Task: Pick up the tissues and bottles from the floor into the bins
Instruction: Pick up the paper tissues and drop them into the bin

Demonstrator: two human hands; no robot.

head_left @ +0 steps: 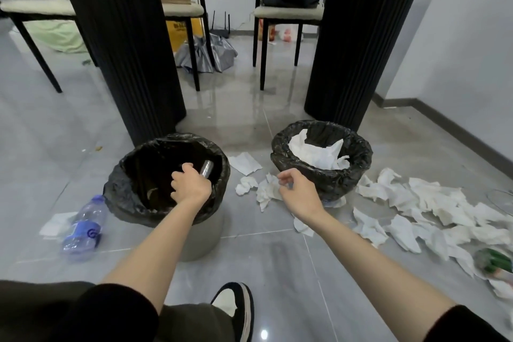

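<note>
My left hand (188, 183) grips a clear bottle (206, 168) over the mouth of the left bin (127, 197), which is lined with a black bag. My right hand (293, 189) pinches a crumpled white tissue (268, 191) just above the floor, between the two bins. The right bin (280, 158), also black-lined, holds white tissues (313, 151). A blue-labelled plastic bottle (84, 228) lies on the floor left of the left bin. Several tissues (416, 211) are strewn to the right, with a green bottle (497, 262) among them at the right edge.
Two black fluted table columns (125, 50) (361, 36) stand behind the bins. Chairs (286, 14), a dark bag, a folded umbrella (205, 55) and other bags sit farther back. My shoe (236, 305) and knee are at the bottom. The floor is glossy grey tile.
</note>
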